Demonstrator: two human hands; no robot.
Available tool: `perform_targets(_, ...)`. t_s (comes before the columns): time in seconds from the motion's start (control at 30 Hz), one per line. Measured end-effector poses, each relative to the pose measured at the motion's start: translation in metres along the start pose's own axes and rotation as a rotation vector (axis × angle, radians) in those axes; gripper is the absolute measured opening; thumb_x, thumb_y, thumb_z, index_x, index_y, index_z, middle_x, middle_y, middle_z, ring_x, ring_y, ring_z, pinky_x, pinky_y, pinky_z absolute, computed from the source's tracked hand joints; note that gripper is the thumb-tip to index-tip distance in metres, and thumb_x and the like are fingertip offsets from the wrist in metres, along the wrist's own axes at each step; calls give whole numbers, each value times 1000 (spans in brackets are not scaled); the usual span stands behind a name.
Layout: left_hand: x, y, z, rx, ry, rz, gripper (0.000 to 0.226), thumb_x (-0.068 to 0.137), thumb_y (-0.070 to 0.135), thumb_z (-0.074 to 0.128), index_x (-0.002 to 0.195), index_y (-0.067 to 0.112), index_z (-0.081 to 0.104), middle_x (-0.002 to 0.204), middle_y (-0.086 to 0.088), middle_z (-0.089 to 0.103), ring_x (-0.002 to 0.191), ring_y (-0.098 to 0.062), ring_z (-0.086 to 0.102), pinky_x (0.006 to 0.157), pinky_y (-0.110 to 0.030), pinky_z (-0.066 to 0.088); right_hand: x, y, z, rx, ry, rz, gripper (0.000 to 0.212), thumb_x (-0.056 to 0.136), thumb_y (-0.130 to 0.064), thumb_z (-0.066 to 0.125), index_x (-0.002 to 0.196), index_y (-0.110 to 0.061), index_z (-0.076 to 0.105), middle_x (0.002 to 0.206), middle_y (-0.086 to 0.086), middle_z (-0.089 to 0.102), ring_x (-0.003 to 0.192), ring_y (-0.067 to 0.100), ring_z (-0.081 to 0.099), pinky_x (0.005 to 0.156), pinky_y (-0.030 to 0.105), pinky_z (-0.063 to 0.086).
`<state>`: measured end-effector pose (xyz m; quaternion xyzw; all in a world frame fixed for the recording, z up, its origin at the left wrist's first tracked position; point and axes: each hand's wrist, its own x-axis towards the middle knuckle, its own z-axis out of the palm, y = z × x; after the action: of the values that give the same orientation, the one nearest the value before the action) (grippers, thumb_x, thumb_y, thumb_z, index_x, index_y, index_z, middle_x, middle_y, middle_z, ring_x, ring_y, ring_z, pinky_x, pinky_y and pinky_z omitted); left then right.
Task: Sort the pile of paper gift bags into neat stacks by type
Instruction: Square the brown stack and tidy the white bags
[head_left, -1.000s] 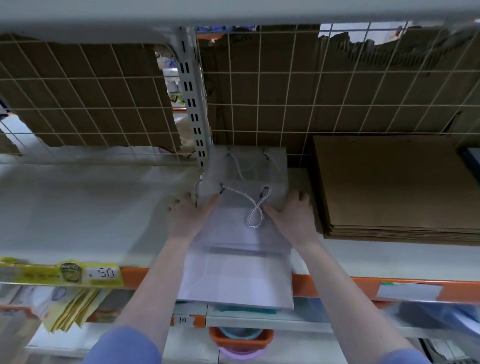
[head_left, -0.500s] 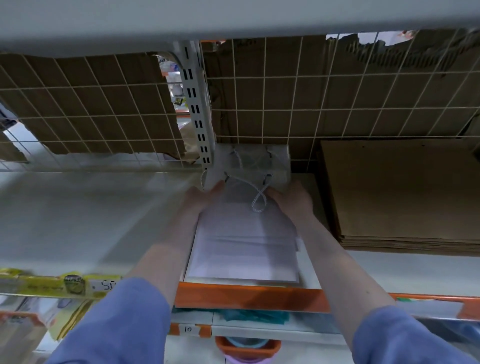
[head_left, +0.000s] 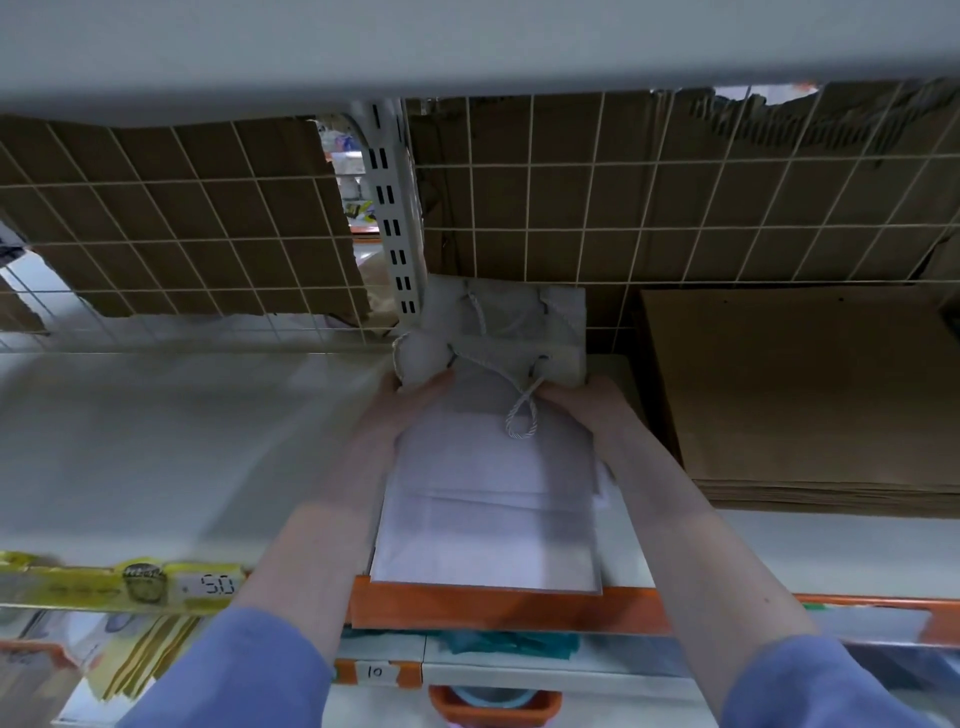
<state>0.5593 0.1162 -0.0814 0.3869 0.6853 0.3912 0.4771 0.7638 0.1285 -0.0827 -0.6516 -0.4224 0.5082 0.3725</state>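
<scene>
White gift bags (head_left: 488, 499) lay stacked flat on the shelf (head_left: 182, 441), top ends bent up against the far wire grid (head_left: 675, 208). Left hand (head_left: 405, 410) and right hand (head_left: 587, 410) gripped the stack's sides near the rope handles (head_left: 519, 415), fingers curled around its edges; brown bags (head_left: 810, 395) lay stacked just right

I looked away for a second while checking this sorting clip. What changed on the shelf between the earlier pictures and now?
The white gift bags, which overhung the orange shelf edge, were pushed back onto the shelf toward the wire grid. The left hand and right hand went with them, still holding the stack's far corners. The brown bag stack did not move.
</scene>
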Motion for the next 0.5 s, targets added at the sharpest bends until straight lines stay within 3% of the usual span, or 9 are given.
perform_targets(0.27, -5, -9, -9, -90, 22, 35, 84, 75, 44, 75, 142, 14, 33, 131, -3, 50, 108, -24, 55, 83, -33, 44, -5, 5, 8, 119, -92, 93, 52, 70, -20, 81, 114, -1, 62, 114, 14, 65, 98, 27, 62, 84, 36, 50)
perform_targets(0.37, -11, -13, -11, -89, 78, 130, 75, 73, 40, 77, 135, 16, 40, 123, -4, 55, 98, -21, 57, 72, -29, 47, -8, 6, 10, 138, -93, -15, 48, 70, -18, 81, 113, -5, 63, 112, 10, 65, 99, 26, 63, 85, 34, 50)
perform_targets(0.43, -18, -8, -13, -126, 130, 255, 61, 78, 28, 75, 130, 18, 45, 110, 2, 60, 90, -14, 60, 67, -24, 48, -13, -2, 7, 75, -76, -152, 40, 69, -23, 82, 104, -18, 65, 113, 9, 66, 99, 24, 63, 89, 38, 52)
perform_targets(0.5, -25, 4, -15, -191, 160, 388, 50, 78, 17, 75, 121, 22, 52, 100, 10, 64, 86, -4, 64, 66, -19, 52, -21, -19, 2, 50, -68, -293, 29, 74, -19, 78, 93, -28, 58, 102, 1, 65, 88, 12, 64, 79, 28, 54)
